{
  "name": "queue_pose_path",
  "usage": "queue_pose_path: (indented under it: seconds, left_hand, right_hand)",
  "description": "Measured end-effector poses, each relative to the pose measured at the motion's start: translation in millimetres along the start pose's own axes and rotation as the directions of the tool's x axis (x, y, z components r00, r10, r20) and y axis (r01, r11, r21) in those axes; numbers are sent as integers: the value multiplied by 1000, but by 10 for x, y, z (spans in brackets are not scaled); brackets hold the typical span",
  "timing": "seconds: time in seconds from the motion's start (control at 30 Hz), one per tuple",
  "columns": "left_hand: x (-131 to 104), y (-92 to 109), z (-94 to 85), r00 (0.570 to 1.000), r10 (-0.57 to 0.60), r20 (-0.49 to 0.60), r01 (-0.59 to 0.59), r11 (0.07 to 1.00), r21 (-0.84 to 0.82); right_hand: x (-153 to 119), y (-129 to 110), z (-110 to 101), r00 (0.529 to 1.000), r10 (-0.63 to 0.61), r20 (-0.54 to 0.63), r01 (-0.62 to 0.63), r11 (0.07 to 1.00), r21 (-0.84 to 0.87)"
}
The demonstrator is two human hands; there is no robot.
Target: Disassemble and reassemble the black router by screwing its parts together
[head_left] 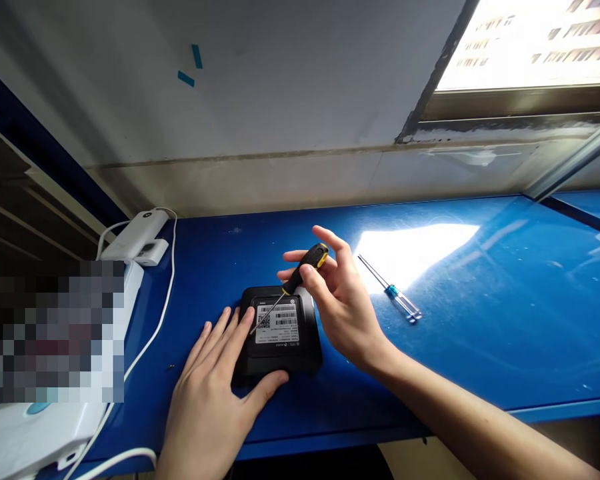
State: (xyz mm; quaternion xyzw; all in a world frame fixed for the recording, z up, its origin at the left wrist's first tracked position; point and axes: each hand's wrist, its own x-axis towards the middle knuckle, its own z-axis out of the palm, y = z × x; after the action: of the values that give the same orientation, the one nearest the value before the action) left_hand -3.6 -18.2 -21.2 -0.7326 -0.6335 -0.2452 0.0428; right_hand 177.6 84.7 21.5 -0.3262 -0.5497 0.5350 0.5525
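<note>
A flat black device (307, 333) lies on the blue table, its underside up, with a white printed label (285, 325) bearing barcodes and a QR code. My left hand (215, 380) lies over the left side of the device, fingers stretched out and the thumb along its near edge. In my right hand (343, 300) is a screwdriver (300, 275) with a black and yellow handle, pinched between thumb and fingers, the index finger raised. Its thin shaft slants down left, the tip beside my left index finger; whether it touches the device I cannot tell.
Right of my right hand lies a second screwdriver (403, 302) with a clear, teal-collared handle. White equipment (45, 433), partly pixelated, and a white power adapter (137, 235) stand at the left. A white cable (167, 293) runs along them. A wall (280, 87) rises behind the table.
</note>
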Motion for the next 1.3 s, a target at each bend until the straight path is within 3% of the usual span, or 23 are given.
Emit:
queue_pose_path:
  seconds: [0.1,0.2,0.23,0.27,0.43,0.57,0.7,0.83,0.87,0.93,1.03,1.17,1.3]
  left_hand:
    - [9,12,-5,1000,-3,1,3,1000,4]
    - [16,26,-15,1000,-6,4,6,1000,16]
    - [16,28,-17,1000,-10,7,10,1000,16]
    - [17,29,-17,1000,-14,8,14,1000,14]
    - [21,24,-9,1000,-23,9,23,1000,3]
    - [36,23,2,1000,-5,-2,5,1000,9]
    - [35,8,8,1000,9,-7,-9,999,38]
    - [34,-1,2,998,48,-37,-45,995,92]
    - [41,3,0,996,67,-54,-60,992,109]
    - [64,17,-6,991,102,-91,-89,986,141]
    - [94,38,-10,982,135,-130,-112,979,173]
    - [82,19,8,983,140,-116,-117,975,188]
    - [36,-40,44,987,132,-96,-109,970,218]
  right_hand:
    - [75,-63,-69,996,-30,-81,27,999,-32]
    - [201,-142,-227,982,-35,-185,-23,952,-305]
    - [245,-156,-292,979,-15,-202,-86,874,-479]
    - [285,-159,-356,983,28,-181,-144,723,-676]
    - [352,9,-539,987,120,-109,-149,406,-902]
    - [307,97,-510,987,135,-92,-121,226,-967]
    - [291,-210,-585,986,108,-124,-139,146,-979]
    - [209,-666,-943,976,3,-217,-217,33,-976]
    - [162,-732,-1058,976,16,-217,-217,-20,-976]
    - [39,-773,-1275,974,159,-164,-148,-106,-983]
    - [-155,-642,-1478,965,250,-83,-50,-134,-990]
    - [-271,-423,-1497,973,210,-91,-61,-144,-988]
    - [-248,-510,-1497,984,144,-109,-90,-133,-987]
